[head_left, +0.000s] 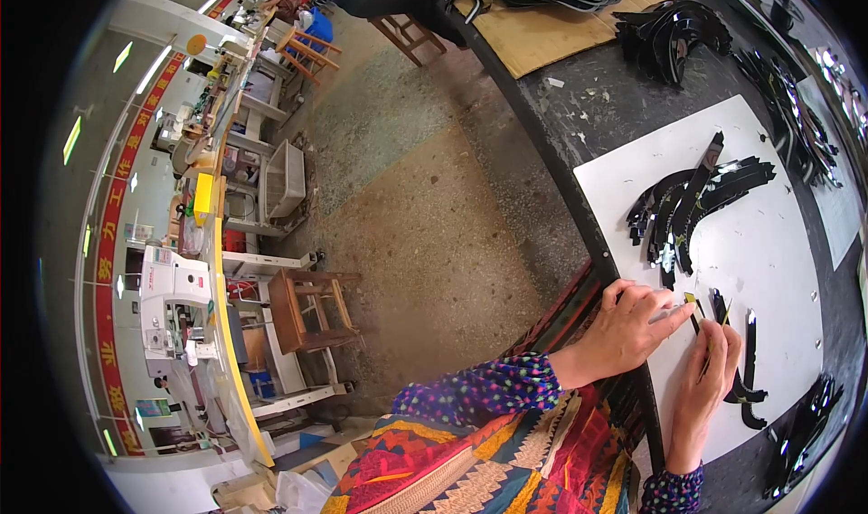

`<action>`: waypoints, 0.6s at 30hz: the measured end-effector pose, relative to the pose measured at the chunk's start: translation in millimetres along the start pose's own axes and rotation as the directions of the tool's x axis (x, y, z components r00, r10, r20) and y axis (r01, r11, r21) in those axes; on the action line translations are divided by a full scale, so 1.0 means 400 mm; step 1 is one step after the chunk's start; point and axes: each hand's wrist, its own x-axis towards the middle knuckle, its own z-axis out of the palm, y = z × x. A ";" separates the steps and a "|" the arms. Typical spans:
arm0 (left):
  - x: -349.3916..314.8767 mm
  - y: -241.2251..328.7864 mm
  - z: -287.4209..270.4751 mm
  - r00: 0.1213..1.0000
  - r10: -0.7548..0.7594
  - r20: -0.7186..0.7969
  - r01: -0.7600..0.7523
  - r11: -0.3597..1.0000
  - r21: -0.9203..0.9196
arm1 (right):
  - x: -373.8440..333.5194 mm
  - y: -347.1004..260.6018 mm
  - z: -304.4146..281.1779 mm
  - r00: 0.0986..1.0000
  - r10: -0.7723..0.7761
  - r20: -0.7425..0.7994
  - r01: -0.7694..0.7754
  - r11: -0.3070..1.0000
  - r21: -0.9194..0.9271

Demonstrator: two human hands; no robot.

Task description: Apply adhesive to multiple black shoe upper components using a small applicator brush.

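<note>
Both hands work close together over a white board (764, 320) on the dark table. My left hand (619, 331) has its fingers curled, thumb and forefinger pressed together beside a small yellow-tipped piece (690, 298); what lies in the pinch is too small to make out. With fingertips closed, my right hand (707, 369) pinches a thin dark strip that runs up towards the left fingertips. Just right of it lie a few curved black strips (750, 356). Beyond the hands, a pile of curved black strips (692, 202) rests on the same board.
Another black bundle (674, 39) lies farther back, beside brown cardboard (542, 39) carrying more black strips. More strips lie along the table's right side. On the left, across the floor, are a white sewing machine (172, 292), a wooden stool (307, 311) and a grey crate (285, 179).
</note>
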 end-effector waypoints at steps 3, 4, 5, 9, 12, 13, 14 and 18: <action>-0.001 0.002 0.000 1.000 -0.008 0.009 0.008 1.000 -0.011 | -0.002 0.003 0.001 1.000 -0.007 -0.001 0.007 1.000 -0.003; -0.001 0.002 0.000 1.000 -0.007 0.008 0.007 1.000 -0.001 | -0.002 0.004 0.001 1.000 -0.010 -0.002 0.010 1.000 -0.006; -0.001 0.002 0.000 1.000 -0.007 0.008 0.007 1.000 0.008 | -0.003 0.004 0.001 1.000 -0.011 -0.002 0.011 1.000 -0.007; -0.001 0.002 -0.002 1.000 -0.007 0.006 0.007 1.000 0.006 | -0.002 0.002 0.002 1.000 -0.001 0.002 0.001 1.000 -0.003; -0.001 0.001 -0.003 1.000 -0.009 0.008 0.009 1.000 -0.001 | -0.002 0.002 0.003 1.000 -0.001 0.000 0.001 1.000 -0.004; -0.001 0.000 -0.002 1.000 -0.008 0.006 0.008 1.000 -0.004 | -0.001 0.002 0.004 1.000 -0.001 -0.002 0.001 1.000 -0.006; -0.001 -0.001 -0.002 1.000 -0.007 0.005 0.007 1.000 -0.008 | -0.001 0.001 0.004 1.000 -0.001 -0.002 0.001 1.000 -0.005; 0.002 0.001 -0.003 1.000 -0.007 -0.002 0.007 1.000 -0.005 | 0.000 -0.002 0.002 1.000 0.000 -0.005 0.000 1.000 -0.011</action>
